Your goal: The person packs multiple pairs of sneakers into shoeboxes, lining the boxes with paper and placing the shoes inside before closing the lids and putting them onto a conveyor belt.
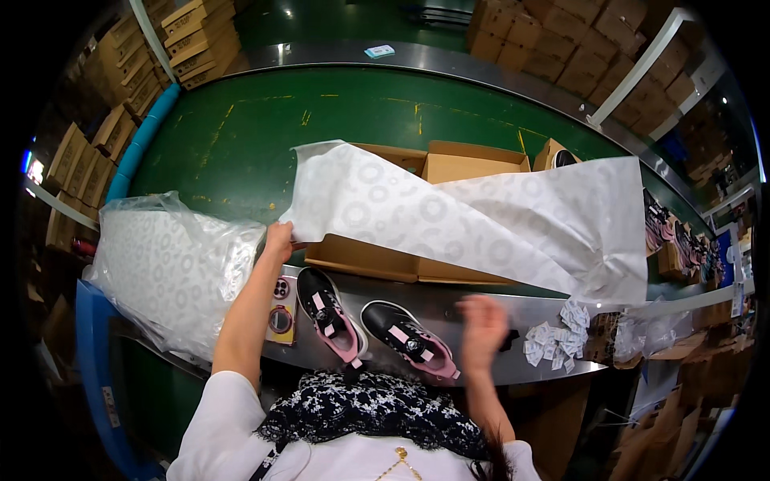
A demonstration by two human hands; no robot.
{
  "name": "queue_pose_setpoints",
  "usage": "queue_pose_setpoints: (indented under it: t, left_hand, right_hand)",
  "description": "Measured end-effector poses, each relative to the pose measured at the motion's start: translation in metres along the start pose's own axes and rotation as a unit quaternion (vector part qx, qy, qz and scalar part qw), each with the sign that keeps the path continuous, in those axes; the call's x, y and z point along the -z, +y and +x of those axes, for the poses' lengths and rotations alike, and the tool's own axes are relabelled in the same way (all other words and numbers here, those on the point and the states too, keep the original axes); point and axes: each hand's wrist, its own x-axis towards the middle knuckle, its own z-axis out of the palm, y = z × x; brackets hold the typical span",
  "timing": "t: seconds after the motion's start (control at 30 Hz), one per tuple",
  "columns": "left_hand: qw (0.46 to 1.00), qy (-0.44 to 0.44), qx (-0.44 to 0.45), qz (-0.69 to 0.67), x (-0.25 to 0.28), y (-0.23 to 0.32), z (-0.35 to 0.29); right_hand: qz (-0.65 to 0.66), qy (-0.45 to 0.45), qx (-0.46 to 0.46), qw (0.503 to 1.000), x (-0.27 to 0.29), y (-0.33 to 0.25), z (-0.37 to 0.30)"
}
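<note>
Head view: hands, paper, box
Left hand (278,238): 9 o'clock, grip pinching paper (377,199) corner
Right hand (483,327): 4 o'clock, blurred, grip can't tell
Paper: centre to 3 o'clock, over box (477,166)
Shoes (322,309): 6 o'clock, on surface (525,311)

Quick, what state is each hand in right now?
Left hand: closed, holding the paper by its edge.
Right hand: blurred, so open or closed can't be told.

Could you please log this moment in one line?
left hand: holding white patterned paper sheet; right hand: near black-pink sneaker; sheet: over brown cardboard box
</note>
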Motion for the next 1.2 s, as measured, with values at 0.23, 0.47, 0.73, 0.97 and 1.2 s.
queue_pose_setpoints:
  t: [0.23, 0.47, 0.73, 0.97, 1.2]
  left_hand:
    - [0.947, 0.033, -0.279, 0.154, 0.037, 0.076, 0.021]
    - [0.958, 0.038, -0.275, 0.073, 0.048, 0.095, -0.013]
    - [0.97, 0.074, -0.214, 0.086, 0.078, 0.075, -0.013]
    - [0.948, 0.117, -0.252, 0.153, 0.084, 0.06, 0.001]
    - [0.934, 0.101, -0.292, 0.179, 0.081, 0.065, 0.002]
  right_hand:
    - [-0.332, -0.648, 0.298, 0.617, -0.138, 0.037, -0.087]
    - [-0.445, -0.498, 0.37, 0.646, -0.149, 0.045, -0.101]
    - [-0.203, -0.207, 0.45, 0.845, -0.109, -0.029, -0.032]
    - [-0.42, -0.006, 0.274, 0.865, 0.056, 0.005, 0.128]
    - [-0.414, 0.027, 0.403, 0.816, 0.01, -0.001, 0.151]
